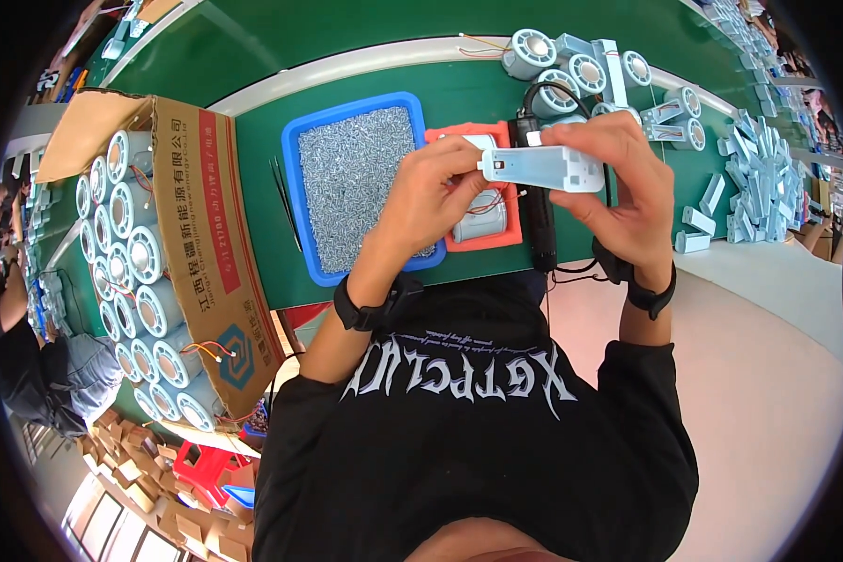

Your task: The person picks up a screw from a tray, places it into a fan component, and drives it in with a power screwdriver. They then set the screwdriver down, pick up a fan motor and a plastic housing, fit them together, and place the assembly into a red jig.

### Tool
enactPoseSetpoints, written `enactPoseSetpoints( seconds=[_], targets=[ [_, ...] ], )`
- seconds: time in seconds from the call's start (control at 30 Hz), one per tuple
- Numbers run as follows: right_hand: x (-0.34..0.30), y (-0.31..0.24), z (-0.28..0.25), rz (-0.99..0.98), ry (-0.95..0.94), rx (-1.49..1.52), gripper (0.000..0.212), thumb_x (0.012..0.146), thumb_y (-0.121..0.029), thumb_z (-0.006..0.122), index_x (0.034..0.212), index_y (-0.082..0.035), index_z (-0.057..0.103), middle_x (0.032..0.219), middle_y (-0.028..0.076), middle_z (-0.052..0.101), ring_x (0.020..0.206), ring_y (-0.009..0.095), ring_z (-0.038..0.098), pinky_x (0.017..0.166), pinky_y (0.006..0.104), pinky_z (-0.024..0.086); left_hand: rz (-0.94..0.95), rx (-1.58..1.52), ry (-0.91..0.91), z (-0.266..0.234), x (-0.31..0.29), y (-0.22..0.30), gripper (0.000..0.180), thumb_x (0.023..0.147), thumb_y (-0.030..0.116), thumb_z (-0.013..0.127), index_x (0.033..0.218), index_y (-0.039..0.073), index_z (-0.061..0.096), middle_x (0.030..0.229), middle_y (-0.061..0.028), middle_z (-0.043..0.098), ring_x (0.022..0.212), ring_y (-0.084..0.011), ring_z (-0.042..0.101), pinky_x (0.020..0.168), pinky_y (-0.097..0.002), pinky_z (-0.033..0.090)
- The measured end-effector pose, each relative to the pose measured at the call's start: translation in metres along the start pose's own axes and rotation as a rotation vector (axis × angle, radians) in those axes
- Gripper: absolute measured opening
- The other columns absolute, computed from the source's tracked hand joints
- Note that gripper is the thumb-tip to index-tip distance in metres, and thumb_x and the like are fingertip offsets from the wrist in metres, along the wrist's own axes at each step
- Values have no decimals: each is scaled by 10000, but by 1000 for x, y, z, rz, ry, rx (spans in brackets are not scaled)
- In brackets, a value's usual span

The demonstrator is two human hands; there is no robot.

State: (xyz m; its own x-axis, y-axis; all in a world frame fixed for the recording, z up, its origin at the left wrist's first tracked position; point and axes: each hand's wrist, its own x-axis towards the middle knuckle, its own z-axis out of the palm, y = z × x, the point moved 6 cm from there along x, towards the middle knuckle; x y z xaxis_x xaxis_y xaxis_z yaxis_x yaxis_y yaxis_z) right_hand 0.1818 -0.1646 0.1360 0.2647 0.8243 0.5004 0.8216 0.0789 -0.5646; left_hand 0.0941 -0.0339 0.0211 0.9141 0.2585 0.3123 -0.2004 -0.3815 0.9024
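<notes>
Below, a blue screw tray [295,192] and electric screwdriver [540,232] flank a partly hidden orange holder [514,222]; left hand [423,201] and right hand [635,178] grip a plastic housing [543,169].

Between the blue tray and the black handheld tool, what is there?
In the head view, an orange holder with a pale cylinder in it, partly hidden by the left hand and the pale housing it holds.

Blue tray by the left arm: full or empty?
Not empty: small silvery pieces cover the visible floor of the blue tray. Cannot tell how deep.
</notes>
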Motion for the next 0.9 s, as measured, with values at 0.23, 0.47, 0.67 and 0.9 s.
enactPoseSetpoints(
  seconds=[0.23, 0.47, 0.67, 0.9],
  targets=[
    [2, 11, 8, 25, -60, 3, 484, 683, -61, 779, 1141, -23, 628, 1051, 82, 692, 912, 233, 580, 794, 321, 464, -271, -79, -37, -4, -2, -13, 229, 769, 22, 687, 996, 13, 659, 956, -106, 633, 775, -275, 599, 708, -340, 500],
    [2, 26, 34, 95, -127, 22, 524, 685, -71, 780, 1183, -65, 617, 1053, 61, 689, 920, 226, 586, 788, 319, 481, -100, 417, 80, -18, -6, -5, 508, 695, 82, 766, 1175, 87, 600, 1073, -83, 626, 1008, -302, 564, 889, -390, 466],
    [-9, 49, 75, 258, -189, 136, 491, 700, -72, 762, 1162, -87, 597, 1024, 62, 667, 913, 260, 591, 770, 338, 485, -115, 396, -39, -20, 1, -12, 487, 641, 182, 810, 1081, 82, 629, 1088, -104, 637, 1003, -298, 583, 851, -391, 477],
    [-7, 52, 82, 138, -280, -62, 349, 735, -109, 746, 1036, -55, 577, 978, 86, 622, 835, 304, 585, 726, 373, 484, -312, 439, -173, -26, 13, -13, 428, 642, 232, 810, 1009, 67, 664, 995, -100, 653, 934, -291, 609, 775, -382, 503]
  ],
)
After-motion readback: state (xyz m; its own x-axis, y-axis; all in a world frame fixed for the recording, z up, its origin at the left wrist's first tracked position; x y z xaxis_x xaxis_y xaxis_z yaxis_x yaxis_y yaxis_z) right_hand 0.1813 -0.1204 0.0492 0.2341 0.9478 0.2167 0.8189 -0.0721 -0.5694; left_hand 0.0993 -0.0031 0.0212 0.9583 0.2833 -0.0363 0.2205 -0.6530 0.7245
